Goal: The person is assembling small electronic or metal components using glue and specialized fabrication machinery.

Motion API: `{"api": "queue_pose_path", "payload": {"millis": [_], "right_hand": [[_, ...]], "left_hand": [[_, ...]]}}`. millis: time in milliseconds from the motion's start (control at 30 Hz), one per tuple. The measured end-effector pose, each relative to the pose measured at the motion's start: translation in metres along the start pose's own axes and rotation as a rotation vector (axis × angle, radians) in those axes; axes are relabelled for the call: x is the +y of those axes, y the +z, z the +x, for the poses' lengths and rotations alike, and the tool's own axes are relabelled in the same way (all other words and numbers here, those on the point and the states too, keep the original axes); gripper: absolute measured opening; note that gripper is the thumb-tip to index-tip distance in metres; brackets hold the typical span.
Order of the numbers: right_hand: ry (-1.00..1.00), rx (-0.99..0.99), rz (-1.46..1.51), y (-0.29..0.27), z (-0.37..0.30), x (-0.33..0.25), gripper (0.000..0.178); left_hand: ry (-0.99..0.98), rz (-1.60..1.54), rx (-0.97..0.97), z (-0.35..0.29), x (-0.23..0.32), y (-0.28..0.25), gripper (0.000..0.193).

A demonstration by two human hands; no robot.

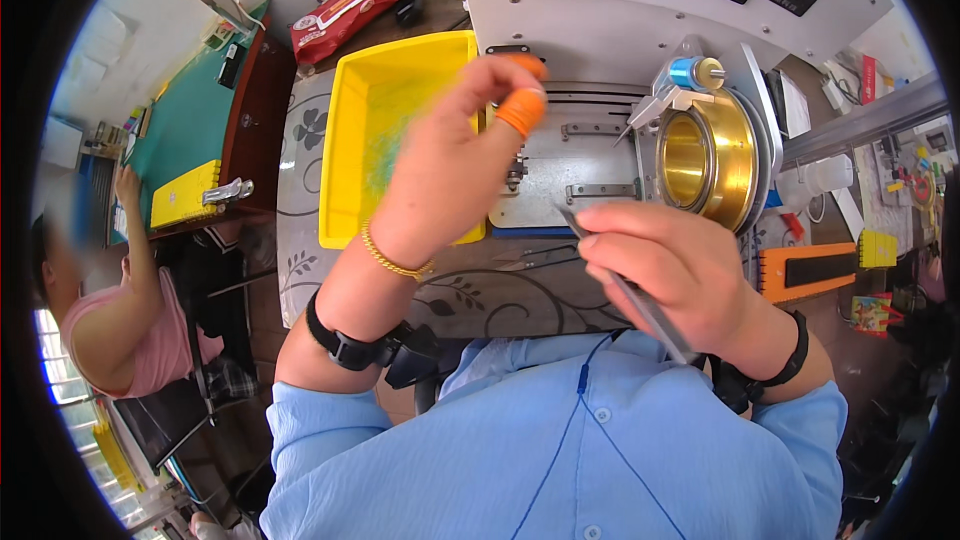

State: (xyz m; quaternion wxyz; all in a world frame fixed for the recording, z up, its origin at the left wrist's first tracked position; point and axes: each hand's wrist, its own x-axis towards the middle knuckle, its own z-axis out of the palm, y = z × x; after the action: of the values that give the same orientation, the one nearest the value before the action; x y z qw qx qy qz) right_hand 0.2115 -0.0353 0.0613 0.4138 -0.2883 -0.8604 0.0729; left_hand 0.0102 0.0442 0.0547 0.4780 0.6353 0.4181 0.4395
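Observation:
My left hand (455, 165) is raised over the right rim of a yellow tray (338, 150), with orange finger covers (520, 112) on thumb and forefinger. Those two fingers bend toward each other in a pinch. Anything between them is too small or blurred to make out. In my right hand (670, 265) is a pair of metal tweezers (648, 312), its points turned toward the machine's metal bed (545, 202). Inside the tray lies a blurred greenish heap (382, 162), partly behind my left hand.
A white machine (600, 35) stands ahead, with a gold ring-shaped part (735, 165) and a blue spool (690, 72) at its right. A red packet (345, 15) lies behind the tray. Another person (130, 310) sits at a green-topped desk (190, 120) on the left.

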Motion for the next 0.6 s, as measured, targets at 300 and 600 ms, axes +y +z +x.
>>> {"api": "queue_pose_path", "payload": {"millis": [300, 600], "right_hand": [[0.248, -0.751, -0.276, 0.042, -0.024, 0.016, 0.027], [0.215, -0.171, -0.181, 0.006, 0.026, -0.005, 0.018]], "left_hand": [[0.108, 0.549, 0.173, -0.03, -0.026, -0.091, 0.017], [-0.017, 0.944, 0.155, -0.025, -0.013, -0.133, 0.034]]}}
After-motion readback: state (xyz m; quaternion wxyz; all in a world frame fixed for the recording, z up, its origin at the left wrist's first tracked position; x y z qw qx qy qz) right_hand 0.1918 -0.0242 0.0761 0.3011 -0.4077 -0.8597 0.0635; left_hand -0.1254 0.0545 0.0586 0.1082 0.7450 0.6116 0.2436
